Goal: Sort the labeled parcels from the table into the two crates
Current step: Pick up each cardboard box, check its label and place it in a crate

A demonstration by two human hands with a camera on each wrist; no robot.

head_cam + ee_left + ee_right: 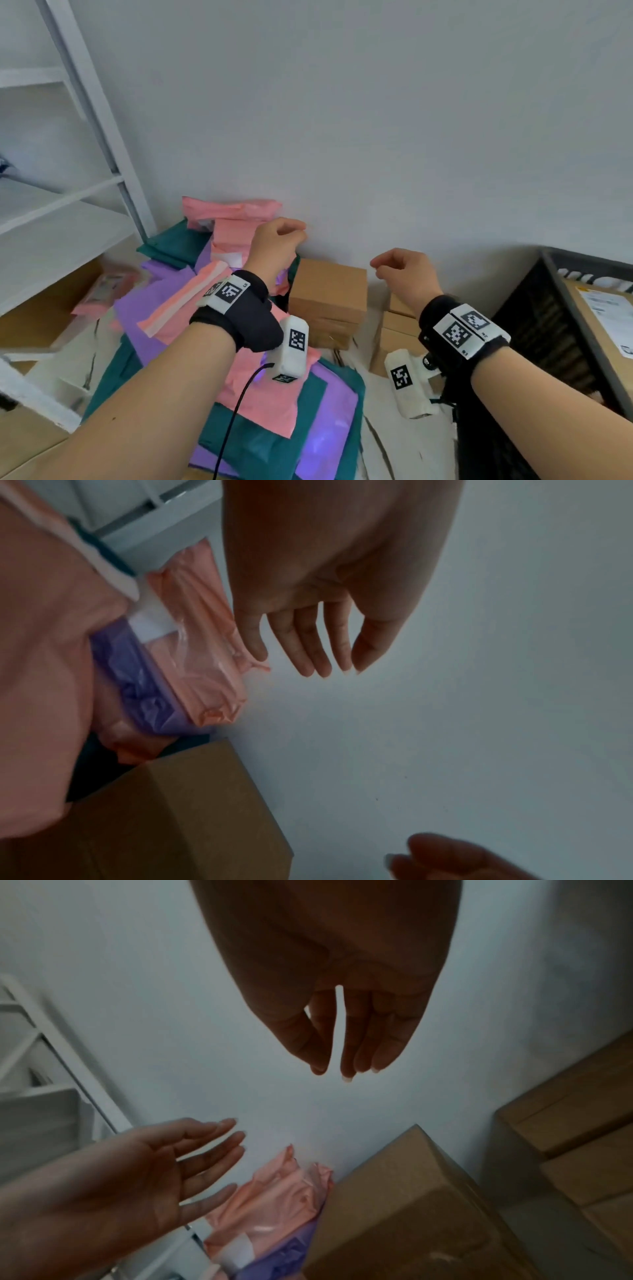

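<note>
A heap of pink [236,236], purple [154,294] and teal [178,243] mailer bags lies on the table beside a brown cardboard box [327,291]. My left hand [279,240] hovers above the pink bags at the box's left, fingers straight and relaxed [308,647], holding nothing. My right hand [400,270] hangs in the air to the right of that box, above smaller cardboard boxes [397,329], fingers extended and together [356,1045], empty. A dark crate [561,274] at the right holds a labeled cardboard parcel [603,315].
A white shelf unit [102,144] stands at the left with a cardboard box [41,308] under it. A grey wall [376,120] runs close behind the parcels. A black cable [236,411] hangs from my left wrist over the bags.
</note>
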